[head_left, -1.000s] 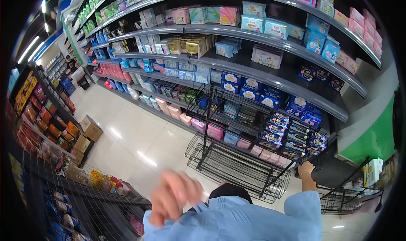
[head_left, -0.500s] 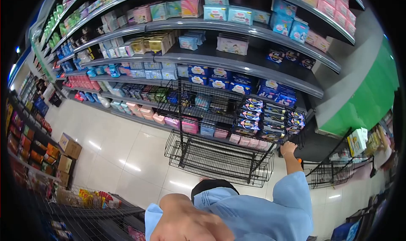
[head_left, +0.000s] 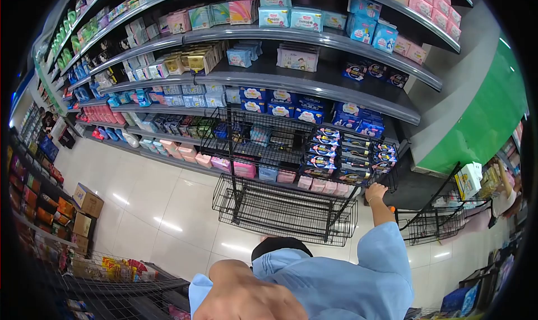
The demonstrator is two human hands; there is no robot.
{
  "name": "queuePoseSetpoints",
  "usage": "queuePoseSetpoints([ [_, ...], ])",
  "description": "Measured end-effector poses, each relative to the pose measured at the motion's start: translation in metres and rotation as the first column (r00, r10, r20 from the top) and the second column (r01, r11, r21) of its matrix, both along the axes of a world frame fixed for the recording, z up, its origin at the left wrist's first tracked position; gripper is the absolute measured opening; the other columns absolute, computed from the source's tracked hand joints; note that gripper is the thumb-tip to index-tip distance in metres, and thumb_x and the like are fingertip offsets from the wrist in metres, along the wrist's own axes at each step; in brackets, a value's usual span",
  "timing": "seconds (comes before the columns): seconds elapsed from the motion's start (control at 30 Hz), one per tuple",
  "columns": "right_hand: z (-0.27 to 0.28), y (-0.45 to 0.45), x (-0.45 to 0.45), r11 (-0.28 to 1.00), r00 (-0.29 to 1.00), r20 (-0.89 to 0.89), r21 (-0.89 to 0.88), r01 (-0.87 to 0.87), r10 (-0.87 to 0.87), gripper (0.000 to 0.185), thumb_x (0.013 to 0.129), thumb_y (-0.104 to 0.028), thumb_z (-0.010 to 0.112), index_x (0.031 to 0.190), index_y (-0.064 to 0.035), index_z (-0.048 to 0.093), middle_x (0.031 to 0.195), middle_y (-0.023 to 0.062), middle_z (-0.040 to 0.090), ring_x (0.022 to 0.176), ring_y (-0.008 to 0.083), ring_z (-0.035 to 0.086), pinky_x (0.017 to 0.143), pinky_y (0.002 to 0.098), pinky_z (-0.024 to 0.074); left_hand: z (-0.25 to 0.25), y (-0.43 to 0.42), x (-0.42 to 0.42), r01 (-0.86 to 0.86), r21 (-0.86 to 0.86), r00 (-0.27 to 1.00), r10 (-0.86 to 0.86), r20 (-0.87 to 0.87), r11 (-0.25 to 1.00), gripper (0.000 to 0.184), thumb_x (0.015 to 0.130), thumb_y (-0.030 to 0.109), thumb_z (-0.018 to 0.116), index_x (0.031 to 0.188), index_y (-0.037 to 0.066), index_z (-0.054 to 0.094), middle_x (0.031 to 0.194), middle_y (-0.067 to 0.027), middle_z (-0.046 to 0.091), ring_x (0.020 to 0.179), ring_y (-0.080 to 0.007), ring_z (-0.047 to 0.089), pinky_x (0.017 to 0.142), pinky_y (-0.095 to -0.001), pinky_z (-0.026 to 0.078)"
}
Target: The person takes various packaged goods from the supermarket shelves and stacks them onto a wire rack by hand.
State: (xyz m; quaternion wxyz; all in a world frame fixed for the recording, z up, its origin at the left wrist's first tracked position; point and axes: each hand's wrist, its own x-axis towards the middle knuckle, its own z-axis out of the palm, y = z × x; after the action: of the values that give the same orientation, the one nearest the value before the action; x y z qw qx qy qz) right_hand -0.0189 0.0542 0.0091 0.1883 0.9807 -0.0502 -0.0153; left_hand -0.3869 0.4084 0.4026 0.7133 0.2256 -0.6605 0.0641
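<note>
My right hand (head_left: 376,192) is closed around the near right end of a black wire cart (head_left: 283,208). Dark blue and black packs (head_left: 353,158) are stacked in rows in the cart's upper basket, left of this hand. Its lower basket shows bare wire mesh. Very close to the camera, my left hand (head_left: 246,295) is raised at the bottom of the view. Its back shows large, and the fingers are cut off or hidden. I see nothing held in it.
Curved grey shelves (head_left: 314,84) with packets stand behind the cart. A green-banded pillar (head_left: 476,135) rises at the right, near another wire cart (head_left: 437,227) and a person (head_left: 504,194). Cardboard boxes (head_left: 88,201) sit on the tiled floor (head_left: 151,202) at left, beside a stocked rack.
The shelves and cart have shifted slightly left in the view. My right hand keeps its place at the cart's end, and my left hand stays near the camera.
</note>
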Motion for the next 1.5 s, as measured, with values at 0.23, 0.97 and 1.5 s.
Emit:
queuePoseSetpoints([
  [0.23,-0.012,-0.004,0.004,1.0,1.0,0.027,-0.018,0.006,-0.006,0.046,0.086,-0.038,0.054,0.117,-0.0053,0.061,0.116,0.0127,0.064,0.111,0.0309,0.057,0.104,0.0536,0.0318,-0.007,0.002,-0.012,-0.05,0.007,0.997,0.05,-0.053,0.999,0.028,0.088,0.029,0.061,0.081,0.003,0.07,0.105,-0.0091,0.063,0.069,-0.0189,0.054,0.052,-0.0297,0.038],
  [0.97,-0.01,-0.008,0.004,0.999,1.0,0.002,-0.028,-0.023,0.023,0.054,0.084,-0.047,0.058,0.117,-0.0039,0.057,0.117,0.0158,0.061,0.11,0.0319,0.058,0.099,0.0517,0.0364,-0.002,-0.057,-0.041,-0.389,-0.464,0.858,0.13,-0.497,0.796,0.05,0.085,0.058,0.054,0.072,0.009,0.059,0.089,-0.0091,0.05,0.074,-0.0196,0.044,0.084,-0.0365,0.037],
  [1.5,0.007,0.002,-0.008,0.999,0.999,0.03,0.003,-0.042,0.042,0.044,0.085,-0.039,0.059,0.112,-0.005,0.059,0.113,0.0139,0.064,0.108,0.0312,0.06,0.098,0.0507,0.0391,-0.016,-0.084,-0.039,-0.388,-0.573,0.912,0.208,-0.354,0.722,0.053,0.085,0.059,0.054,0.085,0.007,0.059,0.094,-0.0101,0.049,0.08,-0.0199,0.044,0.082,-0.0361,0.038],
])
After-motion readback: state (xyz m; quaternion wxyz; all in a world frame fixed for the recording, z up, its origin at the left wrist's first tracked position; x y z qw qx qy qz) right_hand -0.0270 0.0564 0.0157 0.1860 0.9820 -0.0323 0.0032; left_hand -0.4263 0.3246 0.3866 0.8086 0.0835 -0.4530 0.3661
